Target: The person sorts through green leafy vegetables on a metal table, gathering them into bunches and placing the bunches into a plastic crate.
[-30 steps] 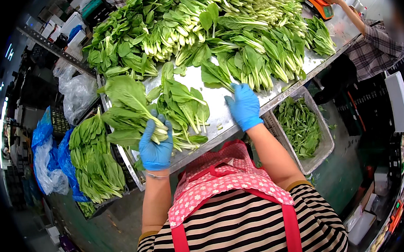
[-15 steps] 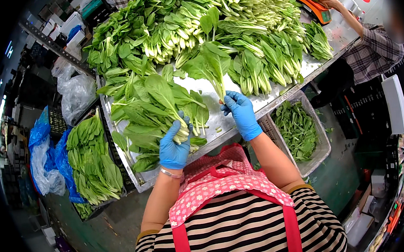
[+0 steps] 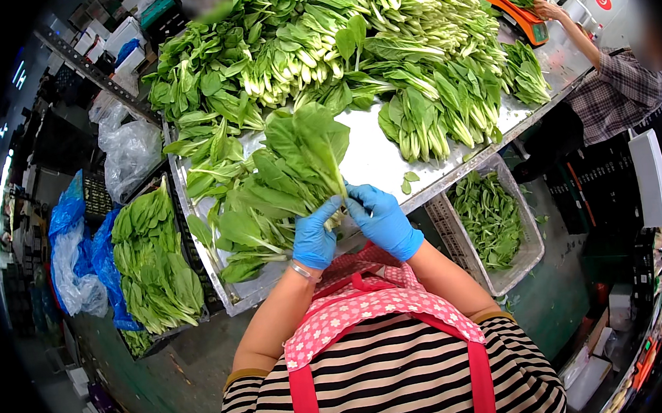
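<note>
My left hand (image 3: 315, 237), in a blue glove, is closed round the stem ends of a bunch of leafy greens (image 3: 272, 184). Its broad leaves fan out away from me over the metal table (image 3: 360, 131). Right beside it, my gloved right hand (image 3: 382, 217) pinches the base of a leafy green stalk (image 3: 323, 142) held against the bunch. The two hands almost touch near the table's front edge. Loose greens (image 3: 245, 247) lie under and left of the bunch. Stem ends inside the gloves are partly hidden.
A big heap of greens (image 3: 297, 55) covers the table's far side. Lower right stands a crate of leaves (image 3: 489, 218); at left, a crate of greens (image 3: 155, 265) beside blue and clear plastic bags (image 3: 78, 262). Far right, another person's hand (image 3: 551, 9) holds greens at an orange scale (image 3: 521, 18).
My right hand has brought its stalk left and nearer, against the bunch. My left hand has shifted right with the bunch. Two small leaves now show bare on the table.
</note>
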`<move>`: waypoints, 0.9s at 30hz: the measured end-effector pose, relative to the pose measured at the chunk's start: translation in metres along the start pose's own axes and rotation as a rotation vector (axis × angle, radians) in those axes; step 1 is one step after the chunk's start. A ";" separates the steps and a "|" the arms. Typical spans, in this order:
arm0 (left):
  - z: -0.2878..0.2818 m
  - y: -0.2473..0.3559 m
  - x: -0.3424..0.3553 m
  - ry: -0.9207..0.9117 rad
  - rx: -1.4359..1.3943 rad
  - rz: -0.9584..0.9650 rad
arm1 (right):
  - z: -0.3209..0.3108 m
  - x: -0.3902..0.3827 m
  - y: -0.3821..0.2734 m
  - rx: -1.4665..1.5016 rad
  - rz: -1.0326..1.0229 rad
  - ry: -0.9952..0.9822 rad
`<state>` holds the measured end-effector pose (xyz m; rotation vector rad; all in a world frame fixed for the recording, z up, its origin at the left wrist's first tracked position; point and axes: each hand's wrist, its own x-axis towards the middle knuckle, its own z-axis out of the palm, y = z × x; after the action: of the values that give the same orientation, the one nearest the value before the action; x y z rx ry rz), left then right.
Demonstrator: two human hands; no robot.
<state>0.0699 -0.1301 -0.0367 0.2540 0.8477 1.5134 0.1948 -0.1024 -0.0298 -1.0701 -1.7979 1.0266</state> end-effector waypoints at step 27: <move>0.009 0.038 -0.017 -0.015 -0.065 0.143 | 0.035 0.024 0.033 -0.608 -0.206 -0.170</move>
<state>0.0494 -0.1389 -0.0006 0.2826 0.7809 1.6672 0.1649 -0.0781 -0.0671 -1.1320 -2.3853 0.4576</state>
